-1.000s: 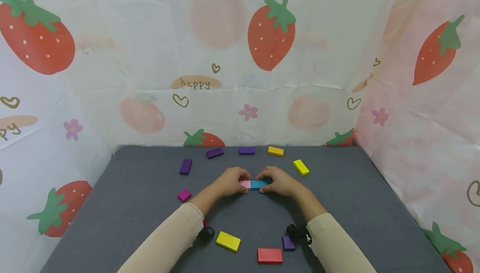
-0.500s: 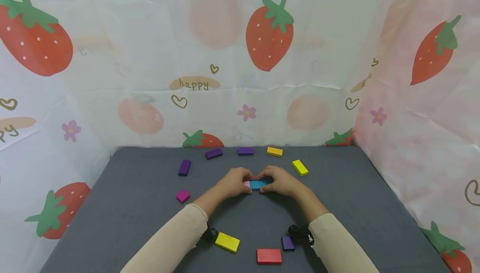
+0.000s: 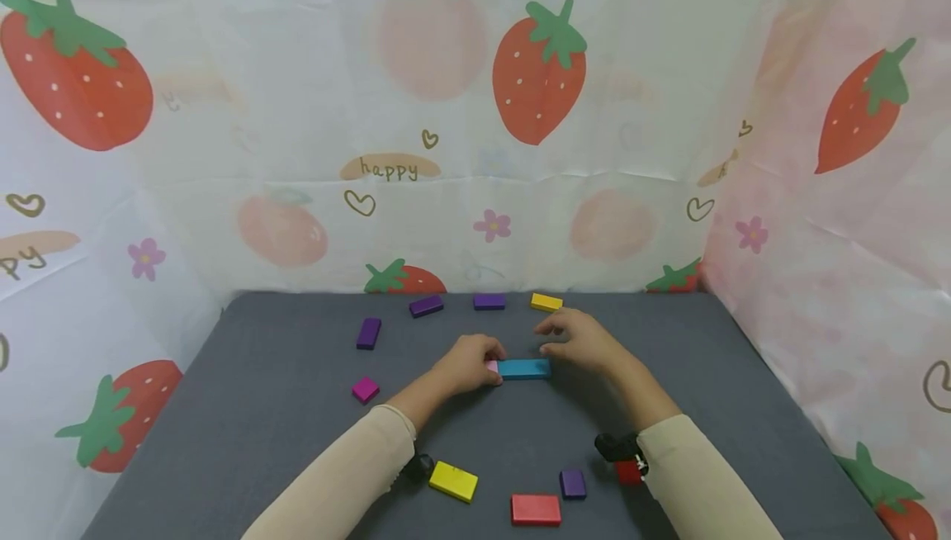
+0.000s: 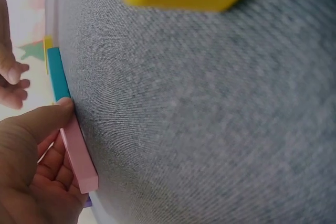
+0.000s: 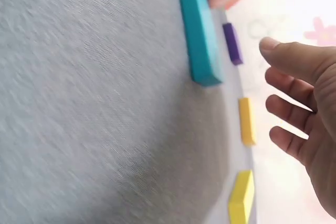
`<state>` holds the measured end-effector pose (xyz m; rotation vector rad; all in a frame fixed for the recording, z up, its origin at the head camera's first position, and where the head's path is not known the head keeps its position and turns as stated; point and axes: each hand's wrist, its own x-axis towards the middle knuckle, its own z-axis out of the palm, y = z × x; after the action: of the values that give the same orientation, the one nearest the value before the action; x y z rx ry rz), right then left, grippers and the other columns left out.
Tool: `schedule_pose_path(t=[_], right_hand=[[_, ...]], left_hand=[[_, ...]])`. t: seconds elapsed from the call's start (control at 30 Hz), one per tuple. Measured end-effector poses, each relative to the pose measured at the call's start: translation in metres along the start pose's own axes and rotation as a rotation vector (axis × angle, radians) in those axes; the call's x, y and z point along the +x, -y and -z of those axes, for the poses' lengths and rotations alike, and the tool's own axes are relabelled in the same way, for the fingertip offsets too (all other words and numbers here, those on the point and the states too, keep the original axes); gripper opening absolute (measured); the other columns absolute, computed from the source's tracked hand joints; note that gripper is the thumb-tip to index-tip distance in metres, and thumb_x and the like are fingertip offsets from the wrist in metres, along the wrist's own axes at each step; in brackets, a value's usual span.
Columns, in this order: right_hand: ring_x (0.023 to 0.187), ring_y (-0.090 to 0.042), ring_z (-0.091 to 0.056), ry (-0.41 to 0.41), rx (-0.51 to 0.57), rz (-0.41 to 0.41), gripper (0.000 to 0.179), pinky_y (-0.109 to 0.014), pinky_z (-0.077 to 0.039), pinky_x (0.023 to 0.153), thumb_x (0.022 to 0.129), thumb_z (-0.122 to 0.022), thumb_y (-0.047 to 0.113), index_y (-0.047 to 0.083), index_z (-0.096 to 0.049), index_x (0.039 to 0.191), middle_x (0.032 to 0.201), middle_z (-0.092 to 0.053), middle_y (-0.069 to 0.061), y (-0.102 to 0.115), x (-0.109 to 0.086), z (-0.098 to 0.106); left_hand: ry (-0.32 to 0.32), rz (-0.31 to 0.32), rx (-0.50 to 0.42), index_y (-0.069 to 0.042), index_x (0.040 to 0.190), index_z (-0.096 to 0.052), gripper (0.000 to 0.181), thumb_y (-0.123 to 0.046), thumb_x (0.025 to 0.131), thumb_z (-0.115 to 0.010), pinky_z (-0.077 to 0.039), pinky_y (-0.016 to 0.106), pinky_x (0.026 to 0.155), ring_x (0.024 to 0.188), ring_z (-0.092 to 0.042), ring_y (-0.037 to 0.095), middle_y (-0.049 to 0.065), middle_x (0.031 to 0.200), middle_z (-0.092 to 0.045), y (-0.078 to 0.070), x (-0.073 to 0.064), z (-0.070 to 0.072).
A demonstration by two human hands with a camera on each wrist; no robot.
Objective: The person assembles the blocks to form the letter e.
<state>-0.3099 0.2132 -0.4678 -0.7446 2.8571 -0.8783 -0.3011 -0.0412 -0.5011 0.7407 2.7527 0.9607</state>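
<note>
A pink block (image 4: 80,158) and a blue block (image 3: 523,369) lie end to end in one straight row at the middle of the grey table. My left hand (image 3: 466,361) pinches the pink block, thumb on its near side close to the seam with the blue one. In the head view only a sliver of pink shows past the fingers. Just beyond the blue block's right end, my right hand (image 3: 583,340) hangs raised over the table. Its fingers are spread apart from the thumb and hold nothing, as the right wrist view shows.
Several purple blocks (image 3: 489,301) and an orange-yellow block (image 3: 546,302) line the back. A yellow block (image 5: 241,198) sits behind the right hand. A magenta block (image 3: 365,390) lies left; yellow (image 3: 453,482), red (image 3: 535,509) and purple (image 3: 573,484) blocks lie in front.
My right hand has let go of the blue block and moved up and to the right. My left hand has slid right along the pink block, toward the blue one.
</note>
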Motion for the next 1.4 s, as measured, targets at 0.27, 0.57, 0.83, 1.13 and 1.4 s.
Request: schedule_pose_path(t=[0.27,0.57,0.83,1.13,1.4], right_hand=[[0.117,-0.035,-0.059,-0.079,-0.018,-0.057,0.035,-0.052,-0.049,0.098,0.095,-0.074,0.018,0.005,-0.070,0.127,0.125,-0.065,-0.011,-0.014,-0.003,0.022],[0.119,-0.036,-0.057,-0.168,-0.002,-0.203,0.038,-0.054,-0.050,0.096,0.098,-0.071,0.020,0.006,-0.067,0.133,0.131,-0.060,-0.015,-0.044,-0.004,0.022],[0.119,-0.040,-0.060,-0.208,0.016,-0.321,0.042,-0.052,-0.055,0.089,0.099,-0.070,0.021,0.003,-0.064,0.136,0.132,-0.056,-0.021,-0.060,-0.010,0.016],[0.120,-0.041,-0.060,-0.220,0.006,-0.403,0.050,-0.051,-0.054,0.092,0.097,-0.072,0.026,0.000,-0.061,0.138,0.132,-0.056,-0.024,-0.067,-0.011,0.013],[0.120,-0.041,-0.059,-0.203,0.009,-0.423,0.055,-0.051,-0.052,0.096,0.096,-0.073,0.025,-0.005,-0.057,0.140,0.133,-0.060,-0.026,-0.068,-0.012,0.009]], left_hand=[[0.003,0.015,0.010,-0.010,0.110,-0.075,0.029,-0.013,0.083,-0.086,-0.052,0.032,0.083,0.091,-0.061,0.013,0.002,0.100,-0.071,-0.001,-0.001,0.000],[-0.002,0.001,0.012,-0.009,0.109,-0.076,0.029,-0.012,0.082,-0.086,-0.052,0.032,0.084,0.090,-0.062,0.013,0.002,0.099,-0.072,-0.002,-0.002,0.000],[0.003,0.008,0.008,-0.010,0.110,-0.076,0.028,-0.014,0.084,-0.085,-0.052,0.033,0.085,0.091,-0.062,0.013,0.001,0.100,-0.072,0.001,-0.002,-0.001],[0.005,0.016,0.005,-0.011,0.109,-0.076,0.027,-0.014,0.084,-0.085,-0.052,0.033,0.085,0.089,-0.060,0.012,0.000,0.099,-0.072,-0.001,-0.003,0.001],[0.007,0.018,0.014,-0.011,0.110,-0.076,0.028,-0.014,0.084,-0.085,-0.052,0.033,0.086,0.091,-0.061,0.012,0.001,0.100,-0.072,-0.001,-0.003,0.000]])
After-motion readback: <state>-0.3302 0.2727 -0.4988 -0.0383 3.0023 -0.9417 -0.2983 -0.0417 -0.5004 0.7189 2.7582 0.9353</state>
